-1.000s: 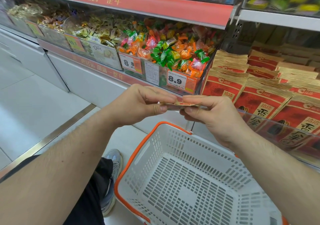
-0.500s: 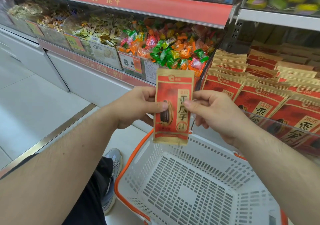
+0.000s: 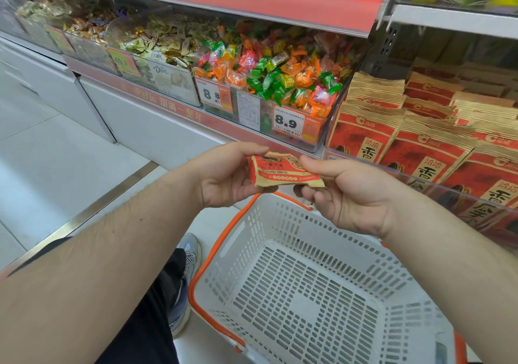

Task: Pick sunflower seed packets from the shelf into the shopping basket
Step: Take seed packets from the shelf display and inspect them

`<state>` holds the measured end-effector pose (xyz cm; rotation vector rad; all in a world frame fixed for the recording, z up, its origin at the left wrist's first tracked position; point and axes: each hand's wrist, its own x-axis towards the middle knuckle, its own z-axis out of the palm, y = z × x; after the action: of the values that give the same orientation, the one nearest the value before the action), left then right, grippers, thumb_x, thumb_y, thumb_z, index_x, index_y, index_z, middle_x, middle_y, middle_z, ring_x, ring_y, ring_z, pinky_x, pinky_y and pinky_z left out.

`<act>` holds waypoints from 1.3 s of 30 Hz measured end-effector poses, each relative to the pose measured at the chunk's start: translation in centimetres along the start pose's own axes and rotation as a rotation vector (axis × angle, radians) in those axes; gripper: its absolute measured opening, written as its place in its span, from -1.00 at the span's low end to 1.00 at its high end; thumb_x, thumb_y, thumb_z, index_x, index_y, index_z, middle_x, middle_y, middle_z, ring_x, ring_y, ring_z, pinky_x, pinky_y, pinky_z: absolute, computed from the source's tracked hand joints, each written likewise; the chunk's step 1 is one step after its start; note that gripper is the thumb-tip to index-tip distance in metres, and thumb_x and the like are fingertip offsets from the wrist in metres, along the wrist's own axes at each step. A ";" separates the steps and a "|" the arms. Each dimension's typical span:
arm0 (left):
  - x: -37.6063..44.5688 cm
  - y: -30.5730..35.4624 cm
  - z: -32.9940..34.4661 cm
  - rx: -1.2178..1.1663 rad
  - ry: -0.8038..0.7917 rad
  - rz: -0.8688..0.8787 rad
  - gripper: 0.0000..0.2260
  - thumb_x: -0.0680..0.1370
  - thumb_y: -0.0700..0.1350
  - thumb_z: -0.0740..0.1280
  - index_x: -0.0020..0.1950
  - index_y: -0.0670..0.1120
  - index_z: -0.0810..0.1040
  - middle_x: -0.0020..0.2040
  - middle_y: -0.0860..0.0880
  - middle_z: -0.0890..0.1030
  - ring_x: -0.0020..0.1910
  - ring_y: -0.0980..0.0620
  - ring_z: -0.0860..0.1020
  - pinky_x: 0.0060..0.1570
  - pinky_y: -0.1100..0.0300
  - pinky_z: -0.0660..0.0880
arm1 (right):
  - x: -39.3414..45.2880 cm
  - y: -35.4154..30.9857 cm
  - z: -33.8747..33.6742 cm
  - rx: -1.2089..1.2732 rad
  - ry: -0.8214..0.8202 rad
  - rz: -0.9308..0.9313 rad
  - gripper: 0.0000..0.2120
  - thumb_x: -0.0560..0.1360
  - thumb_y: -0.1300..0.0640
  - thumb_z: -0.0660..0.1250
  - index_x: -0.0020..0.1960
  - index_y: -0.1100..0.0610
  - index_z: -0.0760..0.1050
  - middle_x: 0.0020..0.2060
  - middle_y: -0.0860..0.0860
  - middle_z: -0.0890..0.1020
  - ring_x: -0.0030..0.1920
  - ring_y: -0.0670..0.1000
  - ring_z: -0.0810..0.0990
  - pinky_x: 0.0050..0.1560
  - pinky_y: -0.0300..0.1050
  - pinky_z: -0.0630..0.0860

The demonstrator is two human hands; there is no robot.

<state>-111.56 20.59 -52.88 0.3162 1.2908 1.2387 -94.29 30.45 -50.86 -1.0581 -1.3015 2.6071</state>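
Shelf [image 3: 420, 150] stock behind, a light, crinkly seed packet [image 3: 286, 171] is pinched at its ends by left hand [image 3: 227, 176] and right hand [image 3: 347, 192] above the basket [image 3: 224, 254].

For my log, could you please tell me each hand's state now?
Left hand: pinching the red-and-tan paper seed packet.
Right hand: pinching the same packet.

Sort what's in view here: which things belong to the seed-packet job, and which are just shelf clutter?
Job:
- sunflower seed packet, pinched between left hand and right hand
- stocked seed packets
- shopping basket, holding nothing

Bystanders:
- wrapped candy bin
- 8.9 price tag
- Dove chocolate bin
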 end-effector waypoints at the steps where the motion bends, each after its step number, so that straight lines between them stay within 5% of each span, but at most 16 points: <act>1: 0.0 0.0 0.1 0.000 -0.001 -0.016 -0.71 0.50 -0.07 0.33 0.12 -0.22 0.60 -0.22 -0.14 0.68 -0.41 -0.03 0.66 -0.41 0.25 0.61 | 0.1 0.0 0.0 0.008 0.001 0.007 -0.81 0.54 0.12 0.30 -0.08 0.25 0.57 -0.49 0.10 0.56 -0.57 -0.09 0.57 -0.61 -0.36 0.47; 6: 0.1 0.0 0.2 0.002 0.027 -0.057 -0.74 0.61 -0.05 0.26 0.08 -0.22 0.61 -0.27 -0.14 0.68 -0.43 -0.04 0.66 -0.52 0.27 0.57 | 0.2 0.0 -0.1 0.013 0.012 0.017 -0.82 0.52 0.13 0.31 -0.08 0.26 0.56 -0.49 0.10 0.55 -0.57 -0.09 0.57 -0.61 -0.36 0.46; 11: 0.3 -0.3 0.1 0.050 0.034 -0.030 -0.66 0.55 -0.06 0.30 0.25 -0.20 0.58 -0.05 -0.15 0.70 -0.23 -0.03 0.69 -0.26 0.18 0.64 | 0.2 0.1 -0.2 -0.090 -0.028 0.008 -0.79 0.43 0.14 0.35 -0.04 0.28 0.56 -0.41 0.12 0.62 -0.51 -0.05 0.61 -0.57 -0.32 0.51; 15: 0.5 -0.6 0.1 0.247 0.139 0.155 -0.73 0.61 -0.18 0.25 0.30 -0.14 0.56 0.04 -0.10 0.67 -0.15 -0.01 0.65 -0.24 0.15 0.61 | 1.1 1.2 -1.0 -0.614 0.123 -0.152 -0.87 0.54 0.17 0.40 0.05 0.15 0.51 -0.20 0.08 0.72 -0.25 0.04 0.70 -0.24 -0.08 0.65; 18: 0.2 -0.5 0.1 0.324 0.110 0.307 -0.76 0.59 -0.31 0.29 0.20 -0.09 0.60 0.03 -0.08 0.71 -0.02 -0.07 0.66 -0.02 0.01 0.60 | 1.7 1.7 -1.4 -0.826 0.251 -0.277 -0.80 0.48 0.12 0.49 0.07 0.02 0.57 -0.08 -0.01 0.72 -0.04 0.00 0.68 0.09 0.05 0.59; 22: -0.1 -0.6 0.3 0.384 0.074 0.425 -0.72 0.55 -0.37 0.34 0.22 -0.13 0.59 0.08 -0.12 0.71 0.06 -0.15 0.68 0.10 -0.07 0.59 | 1.6 1.4 -1.5 -0.818 0.359 -0.498 -0.80 0.48 0.10 0.48 0.08 -0.04 0.58 -0.06 -0.08 0.66 -0.09 -0.14 0.59 -0.10 -0.19 0.49; 25: -0.2 -0.5 0.6 0.410 0.039 0.458 -0.73 0.54 -0.33 0.37 0.23 -0.14 0.59 0.04 -0.11 0.72 0.01 -0.12 0.69 0.01 0.02 0.63 | 1.2 1.2 -1.4 -0.714 0.322 -0.567 -0.83 0.51 0.16 0.45 0.08 0.00 0.59 -0.12 -0.02 0.67 -0.29 -0.21 0.56 -0.30 -0.32 0.42; 32: 0.1 0.8 1.7 0.405 0.003 0.515 -0.64 0.39 -0.03 0.42 0.15 -0.09 0.62 -0.10 -0.08 0.74 -0.17 -0.02 0.71 -0.23 0.18 0.63 | 0.0 0.2 -1.3 -0.495 0.229 -0.422 -0.87 0.54 0.27 0.38 0.08 0.23 0.54 -0.26 0.18 0.67 -0.46 0.01 0.55 -0.47 -0.17 0.49; 39: 0.9 2.5 4.3 0.397 -0.051 0.591 -0.72 0.39 -0.02 0.40 0.05 -0.10 0.66 -0.14 -0.08 0.74 -0.21 0.02 0.70 -0.23 0.20 0.61 | -1.3 -0.6 -1.8 -0.349 0.220 -0.435 -0.87 0.57 0.19 0.36 0.10 0.19 0.53 -0.20 0.20 0.70 -0.43 0.04 0.61 -0.44 -0.18 0.57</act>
<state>-109.42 24.17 -50.05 1.0680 1.4472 1.4351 -92.38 31.69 -50.46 -0.9308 -1.7361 1.9419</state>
